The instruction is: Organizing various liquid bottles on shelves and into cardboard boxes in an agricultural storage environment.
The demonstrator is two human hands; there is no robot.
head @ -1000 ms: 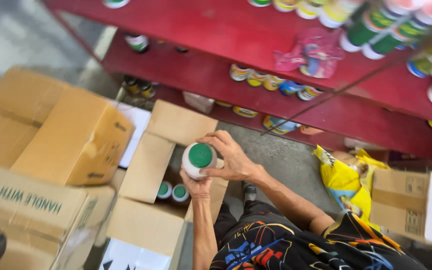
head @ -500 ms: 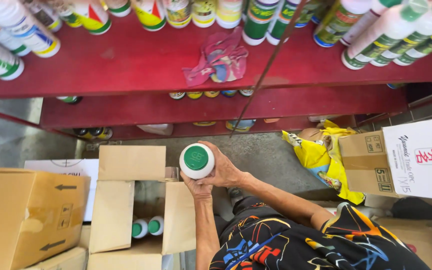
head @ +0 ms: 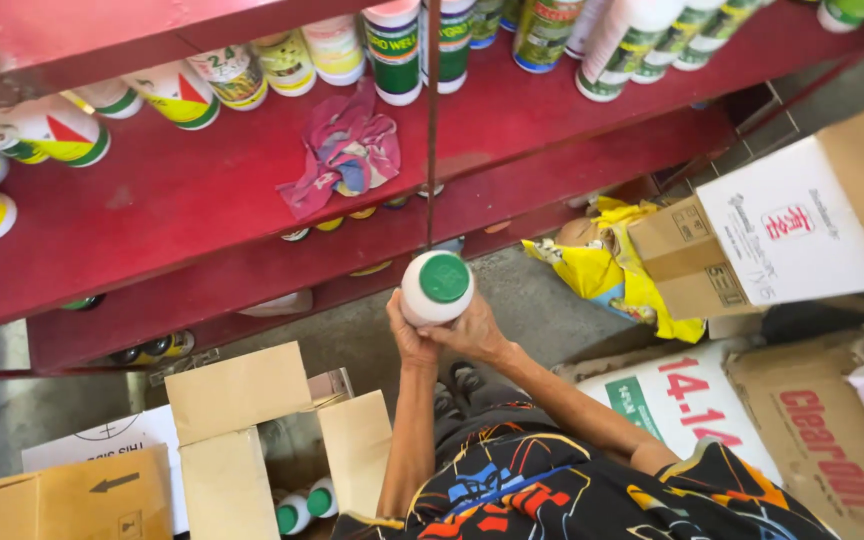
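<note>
I hold a white bottle with a green cap [head: 437,286] upright in front of me, seen from above. My left hand [head: 407,335] wraps its left side and my right hand [head: 472,330] grips its right side and underside. It sits just below the front edge of a red metal shelf [head: 202,200]. Below my arms stands an open cardboard box [head: 242,430] with two more green-capped bottles [head: 304,505] inside.
Rows of labelled bottles [head: 397,50] and a pink rag [head: 347,150] lie on the red shelf. A thin upright post [head: 432,120] crosses the shelf. Cardboard boxes [head: 782,240], a yellow bag [head: 617,270] and white sacks [head: 692,400] crowd the floor at right.
Both hands lifted the bottle up from the open box toward the shelf. My view swung upward and right, so the shelf now fills the top.
</note>
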